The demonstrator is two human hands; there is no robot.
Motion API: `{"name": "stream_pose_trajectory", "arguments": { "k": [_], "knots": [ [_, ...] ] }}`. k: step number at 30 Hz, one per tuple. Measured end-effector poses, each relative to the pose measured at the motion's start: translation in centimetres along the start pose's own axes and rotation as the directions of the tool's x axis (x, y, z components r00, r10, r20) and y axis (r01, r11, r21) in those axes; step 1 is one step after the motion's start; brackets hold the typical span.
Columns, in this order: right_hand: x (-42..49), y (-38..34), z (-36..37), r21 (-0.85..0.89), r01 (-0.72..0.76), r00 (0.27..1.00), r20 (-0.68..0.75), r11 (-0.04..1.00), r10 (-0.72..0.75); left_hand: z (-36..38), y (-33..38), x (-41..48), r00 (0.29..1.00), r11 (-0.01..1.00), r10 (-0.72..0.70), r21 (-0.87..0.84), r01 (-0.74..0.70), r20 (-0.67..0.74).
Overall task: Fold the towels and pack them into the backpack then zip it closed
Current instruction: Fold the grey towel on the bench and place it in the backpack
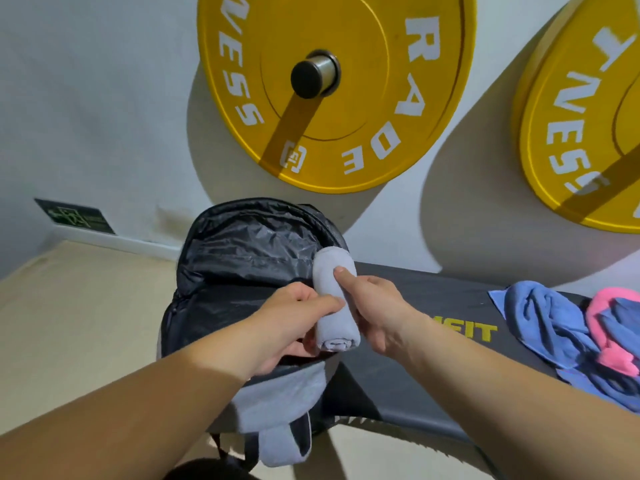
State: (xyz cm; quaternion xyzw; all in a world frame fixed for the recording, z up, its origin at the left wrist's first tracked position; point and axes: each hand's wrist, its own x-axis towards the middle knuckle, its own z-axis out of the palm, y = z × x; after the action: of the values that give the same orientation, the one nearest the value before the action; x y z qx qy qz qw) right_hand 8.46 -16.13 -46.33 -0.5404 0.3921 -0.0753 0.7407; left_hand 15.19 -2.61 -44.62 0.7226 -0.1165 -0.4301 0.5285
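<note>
Gym tabletop (415, 375): left hand (298, 313) and right hand (377, 306), grip clamped on rolled grey towel (335, 327), hold it over open backpack (249, 251) for loading; blue towel (540, 320), pink towel (613, 327) unfolded.

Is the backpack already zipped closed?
No, the backpack gapes open at the top, showing its dark lining, while the left hand and right hand hold a rolled grey towel at its mouth.

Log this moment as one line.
phase: packing | left hand, right hand: grip rolled grey towel | backpack: open | blue towel, pink towel: loose on bench
</note>
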Motion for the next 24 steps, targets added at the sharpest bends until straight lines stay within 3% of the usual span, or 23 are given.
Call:
{"name": "stream_pose_trajectory", "arguments": {
  "k": [3,6,8,10,13,15,19,22,24],
  "knots": [
    [0.5,1.8,3.0,0.019,-0.028,0.999,-0.017,0.999,0.029,-1.8,-2.0,0.2,0.992,1.000,-0.001,-0.001,0.001,-0.127],
    [1.1,2.9,4.0,-0.237,0.128,0.991,-0.004,0.963,-0.133,-4.4,-4.0,1.5,0.954,0.995,0.021,0.097,0.008,-0.298],
    [2.1,3.1,3.2,-0.575,0.290,0.941,0.026,0.765,-0.337,-6.2,-5.3,2.6,0.905,0.990,0.038,0.139,0.023,-0.423],
    [3.2,3.5,2.0,-0.788,0.360,0.905,0.164,0.500,-0.393,-7.4,-6.1,3.6,0.877,0.981,0.045,0.186,0.051,-0.478],
    [4.1,5.3,0.7,-0.842,0.475,0.866,0.397,0.256,-0.303,-7.4,-6.7,5.2,0.902,0.960,0.066,0.274,0.059,-0.426],
    [4.6,6.3,0.0,-0.840,0.523,0.838,0.476,0.143,-0.268,-6.2,-6.9,6.1,0.915,0.952,0.099,0.305,0.028,-0.391],
    [5.3,6.5,-1.1,-0.841,0.491,0.854,0.414,0.228,-0.314,-2.7,-7.4,7.0,0.956,0.944,0.132,0.327,-0.040,-0.263],
    [6.1,6.4,-2.1,-0.828,0.463,0.872,0.361,0.316,-0.331,-1.7,-7.7,7.8,0.956,0.935,0.127,0.354,-0.026,-0.263],
    [6.6,6.6,-2.6,-0.823,0.456,0.882,0.366,0.339,-0.297,-2.0,-7.8,8.3,0.945,0.864,0.189,0.503,-0.030,-0.268]
  ]
}}
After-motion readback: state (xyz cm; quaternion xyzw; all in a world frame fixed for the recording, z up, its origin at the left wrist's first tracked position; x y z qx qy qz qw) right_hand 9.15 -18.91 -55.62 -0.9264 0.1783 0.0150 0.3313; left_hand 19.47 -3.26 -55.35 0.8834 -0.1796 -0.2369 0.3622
